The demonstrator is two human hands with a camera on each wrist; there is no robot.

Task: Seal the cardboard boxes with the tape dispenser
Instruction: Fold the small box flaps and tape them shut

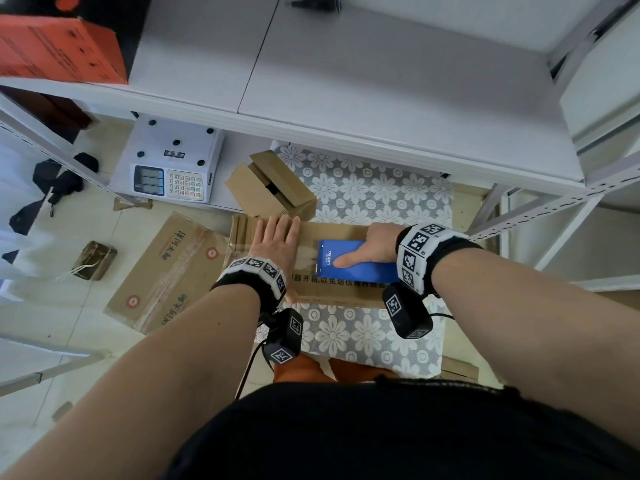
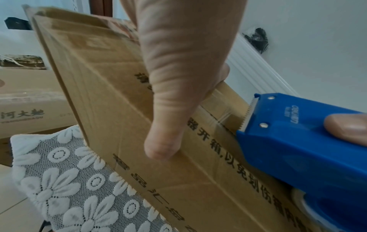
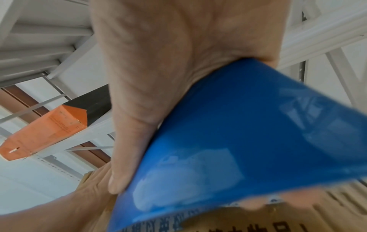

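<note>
At the centre of the head view my left hand [image 1: 277, 242] lay flat, fingers straight, pressing the flaps of the brown printed cardboard box [image 1: 332, 289] on the flower-patterned lace cloth [image 1: 363, 188]. My right hand [image 1: 367, 249] gripped the blue plastic tape dispenser [image 1: 356, 261], its serrated blade [image 2: 248, 116] on the seam just beside my left thumb. I judged steady downward pressure along the seam would serve best, thumb kept clear. A small open cardboard box [image 1: 270, 188] stood just above; a white scale [image 1: 169, 161] sat upper left.
</note>
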